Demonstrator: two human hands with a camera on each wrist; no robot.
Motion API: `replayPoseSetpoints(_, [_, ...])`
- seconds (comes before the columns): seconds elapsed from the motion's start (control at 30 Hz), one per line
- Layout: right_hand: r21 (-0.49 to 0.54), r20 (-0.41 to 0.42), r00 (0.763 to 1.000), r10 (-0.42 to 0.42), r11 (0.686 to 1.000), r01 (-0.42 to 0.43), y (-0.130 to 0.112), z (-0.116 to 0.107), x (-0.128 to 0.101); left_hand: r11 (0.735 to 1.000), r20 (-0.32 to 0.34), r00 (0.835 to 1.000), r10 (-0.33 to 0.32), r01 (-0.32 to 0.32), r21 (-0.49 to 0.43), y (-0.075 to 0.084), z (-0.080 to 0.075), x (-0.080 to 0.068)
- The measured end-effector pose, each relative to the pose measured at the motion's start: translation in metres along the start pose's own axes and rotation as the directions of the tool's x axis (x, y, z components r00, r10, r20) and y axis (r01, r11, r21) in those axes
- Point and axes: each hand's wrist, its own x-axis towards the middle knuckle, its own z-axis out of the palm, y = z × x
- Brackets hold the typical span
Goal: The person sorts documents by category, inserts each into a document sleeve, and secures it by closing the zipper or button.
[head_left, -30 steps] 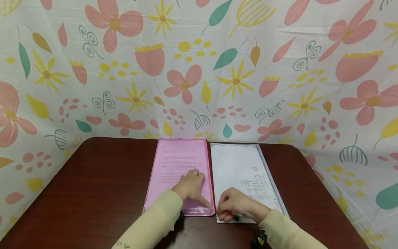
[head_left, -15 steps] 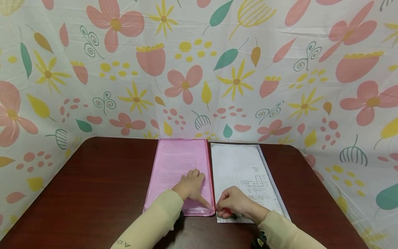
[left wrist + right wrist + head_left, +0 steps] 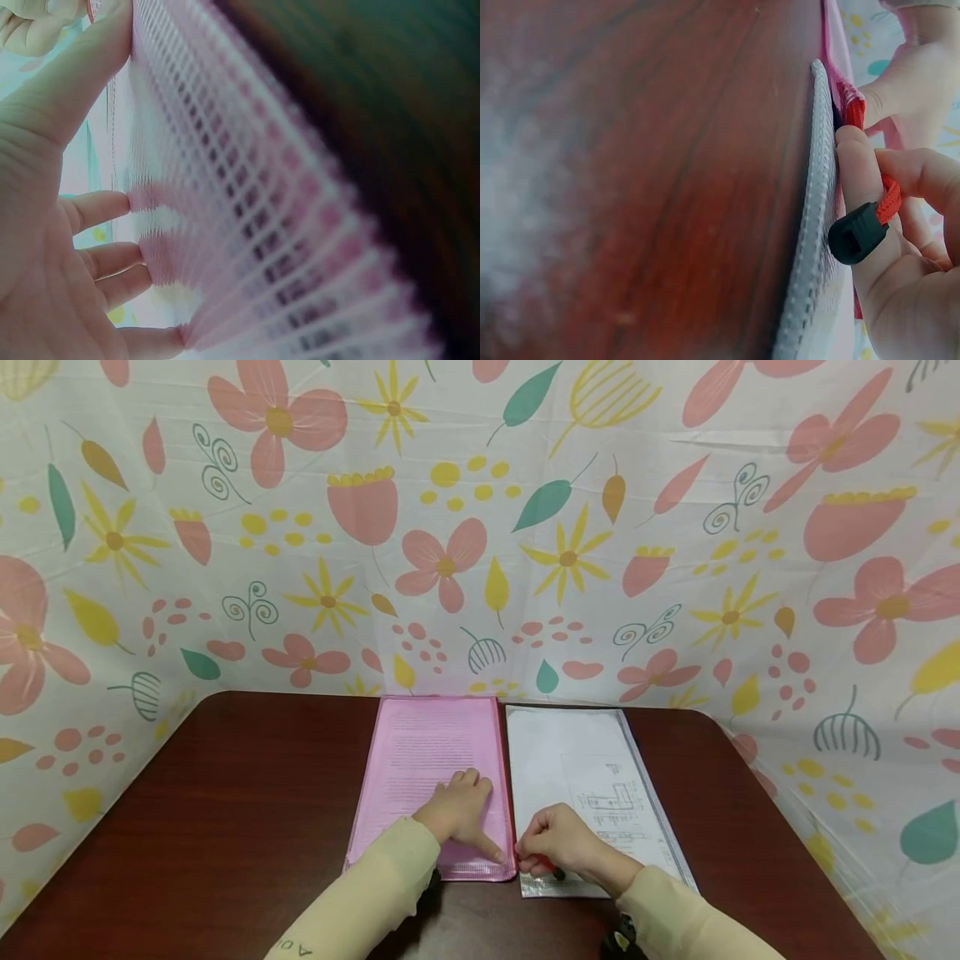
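A pink mesh zip pouch (image 3: 427, 747) with a printed sheet inside lies flat on the dark wooden table (image 3: 225, 810). My left hand (image 3: 465, 814) presses on its near right part, fingers spread and thumb stretched toward the corner; its mesh (image 3: 247, 187) fills the left wrist view beside the left hand (image 3: 71, 225). My right hand (image 3: 542, 853) pinches the red zipper pull (image 3: 543, 864) at that near right corner. The right wrist view shows the red zipper pull (image 3: 889, 199) with its black end (image 3: 857, 234) between finger and thumb of the right hand (image 3: 907, 255).
A white-grey mesh pouch (image 3: 573, 752) holding a line drawing lies directly right of the pink one, under my right hand; the pouch's grey edge (image 3: 814, 225) shows on the table (image 3: 645, 165). A flowered cloth (image 3: 480, 527) walls in the table's back and sides.
My right hand with the red pull has crept slightly left, closer to the pink pouch's corner. The left hand stays pressed where it was.
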Motion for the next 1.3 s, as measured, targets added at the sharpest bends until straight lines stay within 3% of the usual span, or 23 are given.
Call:
replayPoseSetpoints(0.43, [0.020, -0.020, 1.000, 0.016, 1.000, -0.016, -0.001, -0.001, 0.007, 1.000, 0.019, 1.000, 0.004, -0.004, 0.024, -0.003, 0.000, -0.002])
replayPoseSetpoints(0.73, [-0.012, -0.061, 0.998, 0.013, 1.000, -0.014, -0.002, -0.002, 0.015, 0.989, 0.067, 0.994, -0.088, 0.095, -0.116, -0.010, 0.005, -0.007])
replayPoseSetpoints(1.3, [0.055, -0.109, 0.993, 0.033, 0.998, -0.027, -0.006, -0.009, 0.031, 0.992, 0.103, 0.992, -0.069, 0.079, -0.098, -0.014, -0.009, -0.003])
